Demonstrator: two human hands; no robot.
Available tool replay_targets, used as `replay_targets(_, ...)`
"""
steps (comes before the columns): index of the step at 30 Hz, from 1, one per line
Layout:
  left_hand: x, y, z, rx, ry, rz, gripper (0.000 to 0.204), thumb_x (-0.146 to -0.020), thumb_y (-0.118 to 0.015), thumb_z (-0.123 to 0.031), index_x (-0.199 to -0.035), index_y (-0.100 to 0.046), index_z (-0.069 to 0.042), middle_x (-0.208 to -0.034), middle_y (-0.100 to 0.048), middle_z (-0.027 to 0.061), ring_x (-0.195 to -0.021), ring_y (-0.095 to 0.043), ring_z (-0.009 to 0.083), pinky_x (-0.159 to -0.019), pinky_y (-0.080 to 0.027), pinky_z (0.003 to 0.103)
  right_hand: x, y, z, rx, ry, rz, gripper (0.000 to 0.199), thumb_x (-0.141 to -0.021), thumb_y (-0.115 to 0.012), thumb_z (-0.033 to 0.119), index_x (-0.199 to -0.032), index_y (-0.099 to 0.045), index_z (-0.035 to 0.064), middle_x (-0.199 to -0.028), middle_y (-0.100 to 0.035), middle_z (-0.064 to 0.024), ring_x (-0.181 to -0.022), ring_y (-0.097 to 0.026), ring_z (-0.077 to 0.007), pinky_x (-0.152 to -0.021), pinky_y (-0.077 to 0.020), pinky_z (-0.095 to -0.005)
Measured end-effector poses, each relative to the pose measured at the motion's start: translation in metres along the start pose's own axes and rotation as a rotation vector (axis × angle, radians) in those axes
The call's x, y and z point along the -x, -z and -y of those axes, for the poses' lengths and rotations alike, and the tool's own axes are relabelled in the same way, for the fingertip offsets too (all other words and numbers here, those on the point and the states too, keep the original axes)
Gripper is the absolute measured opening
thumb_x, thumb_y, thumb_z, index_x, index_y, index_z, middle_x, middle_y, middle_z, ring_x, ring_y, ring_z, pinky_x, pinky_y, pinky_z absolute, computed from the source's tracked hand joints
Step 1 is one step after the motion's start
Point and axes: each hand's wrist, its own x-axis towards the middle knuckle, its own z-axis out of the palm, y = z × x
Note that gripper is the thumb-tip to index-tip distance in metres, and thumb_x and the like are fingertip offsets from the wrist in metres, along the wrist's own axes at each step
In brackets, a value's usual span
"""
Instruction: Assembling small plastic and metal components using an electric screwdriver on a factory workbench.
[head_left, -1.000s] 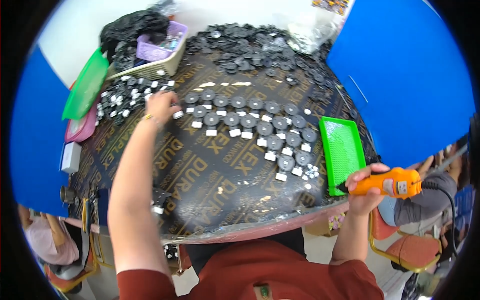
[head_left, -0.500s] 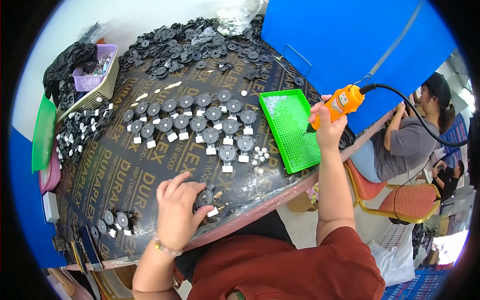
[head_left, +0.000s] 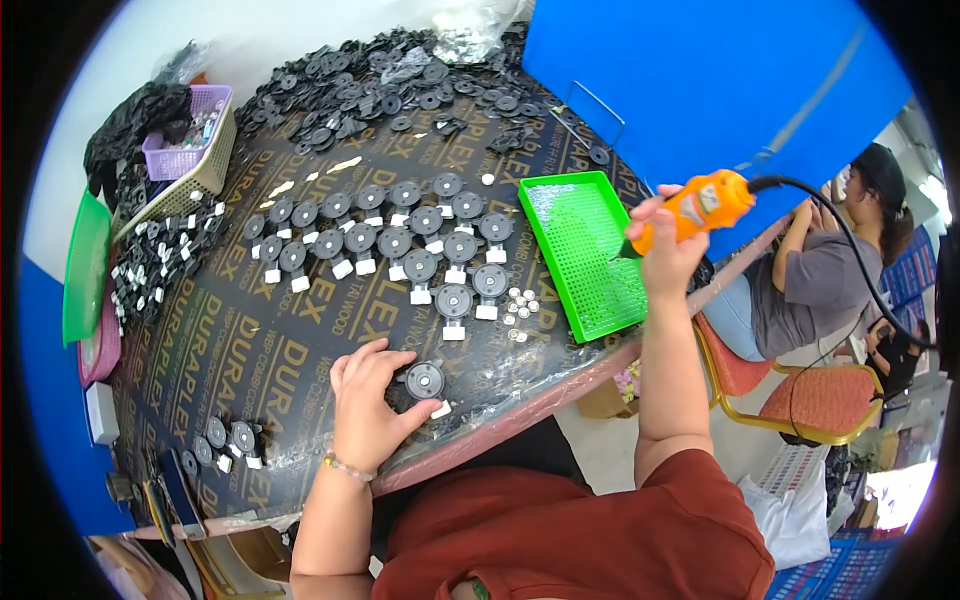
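Note:
My left hand [head_left: 374,403] curves round a round black plastic part [head_left: 425,380] near the table's front edge, the thumb beside its white tab [head_left: 441,409]. In my right hand [head_left: 668,262] is an orange electric screwdriver [head_left: 703,208], its dark tip pointing left over a shallow green tray [head_left: 566,290] with a perforated floor. A black cable runs from the tool's rear. Beyond my left hand, several like black parts with white tabs [head_left: 454,300] lie in uneven rows. Beside them sits a small cluster of whitish round pieces [head_left: 517,309].
A large heap of black parts [head_left: 350,95] covers the table's far side. At left stand a purple basket [head_left: 180,165] in a beige one, a green basket [head_left: 88,265] and loose black-and-white pieces [head_left: 165,255]. A blue panel [head_left: 690,90] rises behind the tray; another person [head_left: 815,265] sits at right.
My left hand has shifted right, and the black part with it. The screwdriver has moved a little to the right, and the spring above it now looks blurred.

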Motion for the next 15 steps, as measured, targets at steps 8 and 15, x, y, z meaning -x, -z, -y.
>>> replay_targets(8, 0.0, -0.008, 0.008, -0.013, -0.068, -0.002, 0.044, -0.066, -0.083, -0.03, -0.103, -0.069, -0.01, -0.104, -0.068, 0.0053, -0.12, -0.052, 0.0271, -0.103, -0.029, 0.043, 0.057, -0.077, 0.062, -0.314, 0.045, 0.247, 0.056, -0.085, -0.068, 0.05, -0.111, -0.048, 0.0053, -0.079, -0.062, -0.0137, -0.054, -0.058, -0.0179, -0.049, -0.0511, -0.0326)
replay_targets(15, 0.001, -0.01, 0.011, 0.023, -0.08, -0.039, 0.046, -0.063, -0.085, -0.026, -0.103, -0.068, -0.01, -0.103, -0.068, 0.0046, -0.12, -0.052, 0.0269, -0.102, -0.03, 0.044, 0.099, -0.142, 0.058, -0.722, -0.222, 0.536, 0.055, -0.083, -0.077, 0.032, -0.118, -0.047, 0.0019, -0.089, -0.062, -0.0126, -0.066, -0.059, -0.0141, -0.059, -0.0507, -0.0263)
